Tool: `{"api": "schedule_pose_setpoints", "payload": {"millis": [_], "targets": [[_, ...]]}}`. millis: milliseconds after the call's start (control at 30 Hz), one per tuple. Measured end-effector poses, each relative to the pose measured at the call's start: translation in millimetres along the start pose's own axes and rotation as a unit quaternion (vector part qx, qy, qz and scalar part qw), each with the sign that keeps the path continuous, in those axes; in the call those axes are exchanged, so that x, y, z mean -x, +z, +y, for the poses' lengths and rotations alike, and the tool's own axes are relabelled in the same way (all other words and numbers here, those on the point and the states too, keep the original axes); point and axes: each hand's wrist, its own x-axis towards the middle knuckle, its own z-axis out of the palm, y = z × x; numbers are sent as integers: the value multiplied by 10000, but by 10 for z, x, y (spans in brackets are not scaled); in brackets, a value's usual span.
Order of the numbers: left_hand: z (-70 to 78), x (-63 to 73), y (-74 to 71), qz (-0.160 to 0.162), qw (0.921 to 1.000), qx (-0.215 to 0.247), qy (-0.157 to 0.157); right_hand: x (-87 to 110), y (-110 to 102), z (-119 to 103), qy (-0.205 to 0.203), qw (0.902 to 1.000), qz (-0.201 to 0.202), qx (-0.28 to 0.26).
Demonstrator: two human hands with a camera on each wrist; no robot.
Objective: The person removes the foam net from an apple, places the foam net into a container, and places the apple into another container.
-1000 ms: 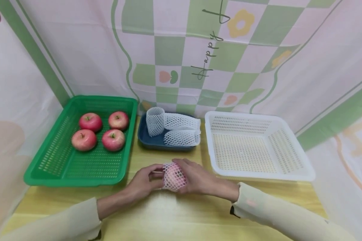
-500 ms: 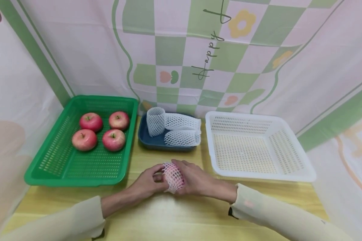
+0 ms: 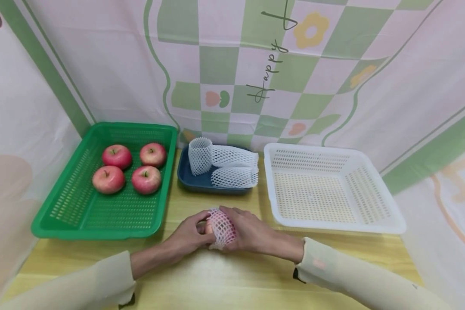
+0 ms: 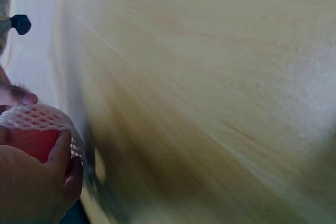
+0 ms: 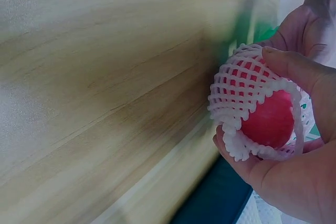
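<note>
Above the table's middle, both hands hold a red apple [image 5: 270,121] inside a white foam fruit net [image 3: 221,226]. My left hand [image 3: 187,234] grips the left end, its thumb and fingers round bare apple skin in the left wrist view. From the right, my right hand [image 3: 252,230] curls round the netted side; its thumb lies on the mesh in the right wrist view. The net's edge stands open there, showing red skin. Behind the hands, a dark blue tray [image 3: 195,186] carries several more foam nets [image 3: 234,177], one of them upright.
A green basket [image 3: 100,234] with several apples [image 3: 108,179] stands at the left. On the right is a white perforated basket [image 3: 314,193]. A printed cloth [image 3: 217,64] hangs right behind the containers, above the wooden table [image 3: 217,275].
Both hands have shifted slightly, the left one to the right and the right one a little left. The netted apple has turned, and bare skin now shows at its left end.
</note>
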Motion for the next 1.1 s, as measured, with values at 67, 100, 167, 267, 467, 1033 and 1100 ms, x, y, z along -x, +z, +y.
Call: {"api": "schedule_pose_setpoints", "payload": {"millis": [67, 100, 167, 267, 467, 1033, 1100], "targets": [[2, 6, -4, 26, 10000, 1, -16, 0, 7, 8, -23, 10000, 10, 28], [2, 9, -6, 46, 10000, 5, -28, -1, 9, 12, -39, 10000, 20, 49], [3, 12, -7, 79, 10000, 16, -43, 1, 11, 24, -80, 9999, 53, 96], [1, 16, -7, 146, 9999, 18, -70, 4, 9, 42, -155, 9997, 103, 147], [-13, 10, -13, 235, 9996, 33, -156, 13, -2, 80, -340, 9991, 174, 178], [14, 60, -102, 138, 9951, 918, -330, 117, -98, 237, -657, 9936, 845, 349], [18, 74, -111, 103, 9949, 948, -327, 139, -120, 239, -663, 9932, 890, 365]]}}
